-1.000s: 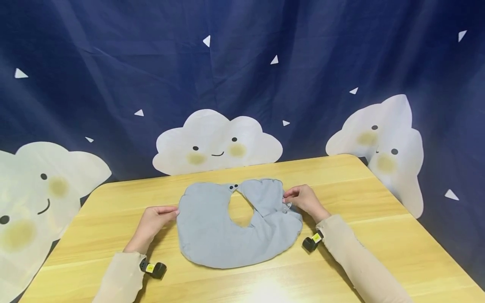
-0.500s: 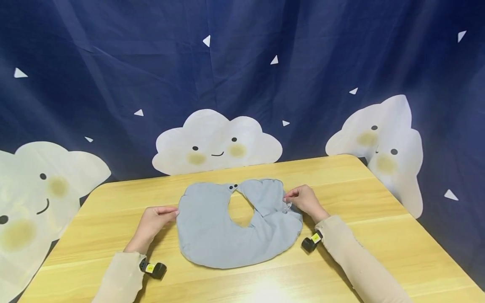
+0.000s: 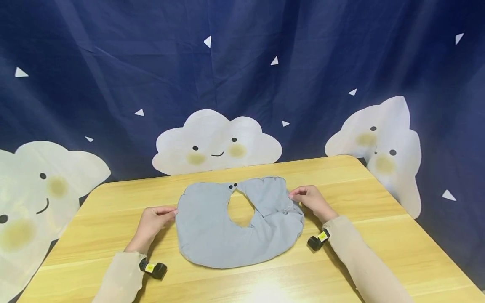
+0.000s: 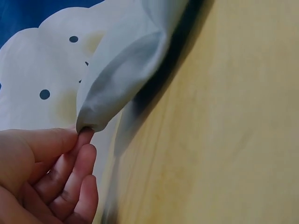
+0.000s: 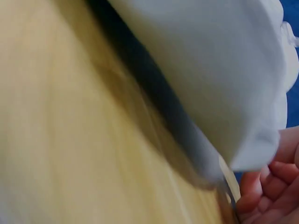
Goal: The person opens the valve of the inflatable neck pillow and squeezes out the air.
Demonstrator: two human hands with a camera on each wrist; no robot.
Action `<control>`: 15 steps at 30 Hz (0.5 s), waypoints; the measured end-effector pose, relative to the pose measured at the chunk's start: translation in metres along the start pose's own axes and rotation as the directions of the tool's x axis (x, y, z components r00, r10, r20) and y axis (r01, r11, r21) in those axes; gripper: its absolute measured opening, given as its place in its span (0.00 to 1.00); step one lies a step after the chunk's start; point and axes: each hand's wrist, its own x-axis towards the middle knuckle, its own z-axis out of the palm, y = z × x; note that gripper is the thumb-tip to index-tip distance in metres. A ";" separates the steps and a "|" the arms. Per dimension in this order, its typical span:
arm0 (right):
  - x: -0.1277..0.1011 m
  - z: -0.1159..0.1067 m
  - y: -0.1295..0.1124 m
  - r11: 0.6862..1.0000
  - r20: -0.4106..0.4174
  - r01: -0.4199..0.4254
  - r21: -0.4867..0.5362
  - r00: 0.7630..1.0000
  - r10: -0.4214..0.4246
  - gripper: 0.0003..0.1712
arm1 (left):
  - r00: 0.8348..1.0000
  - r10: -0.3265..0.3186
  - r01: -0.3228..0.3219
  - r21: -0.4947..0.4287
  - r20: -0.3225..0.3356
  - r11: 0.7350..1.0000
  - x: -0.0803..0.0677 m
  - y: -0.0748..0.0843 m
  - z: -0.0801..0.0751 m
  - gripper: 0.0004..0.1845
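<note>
A grey, U-shaped inflatable neck pillow (image 3: 212, 229) lies flat and wrinkled on the table, its two ends meeting at the far side by a pair of dark snap buttons (image 3: 233, 185). My left hand (image 3: 151, 223) pinches the pillow's left edge between thumb and index finger; in the left wrist view the other fingers are curled below the fabric (image 4: 121, 70). At the right edge, my right hand (image 3: 311, 201) pinches the cloth with its fingertips, partly hidden behind the fabric (image 5: 224, 70) in the right wrist view. A clear valve (image 3: 286, 211) sits just inside that edge.
The light wooden table (image 3: 333, 269) extends around the pillow, with its far edge against a navy curtain (image 3: 242, 54) printed with white clouds. A black wrist camera (image 3: 157, 270) hangs at each beige sleeve.
My right hand has shifted slightly to the right, off the spot beside the valve. The pillow's right end has spread outward a little. My left hand keeps its place.
</note>
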 end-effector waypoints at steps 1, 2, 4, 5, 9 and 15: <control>0.000 -0.001 0.001 1.000 0.003 -0.010 0.023 1.000 0.009 0.12 | 1.000 -0.001 0.001 -0.002 -0.007 1.000 0.000 -0.001 0.000 0.18; 0.001 -0.001 0.003 0.999 0.009 -0.015 0.046 1.000 0.015 0.13 | 1.000 -0.001 0.001 -0.007 -0.012 1.000 0.001 -0.003 0.000 0.18; 0.002 -0.003 0.005 0.997 0.020 -0.023 0.078 1.000 0.022 0.13 | 1.000 -0.006 0.005 -0.036 -0.023 0.999 0.002 -0.006 -0.001 0.19; 0.002 -0.004 0.006 0.996 0.027 -0.027 0.090 0.999 0.024 0.13 | 1.000 -0.011 0.009 -0.052 -0.027 0.999 0.003 -0.008 -0.001 0.19; 0.004 -0.008 0.009 0.988 0.049 -0.049 0.146 0.998 0.042 0.12 | 1.000 -0.023 0.020 -0.125 -0.020 0.992 0.005 -0.014 -0.002 0.20; 0.004 -0.017 0.008 0.955 0.092 -0.116 0.272 0.991 0.094 0.08 | 0.999 -0.033 0.033 -0.196 0.005 0.980 0.008 -0.019 -0.004 0.19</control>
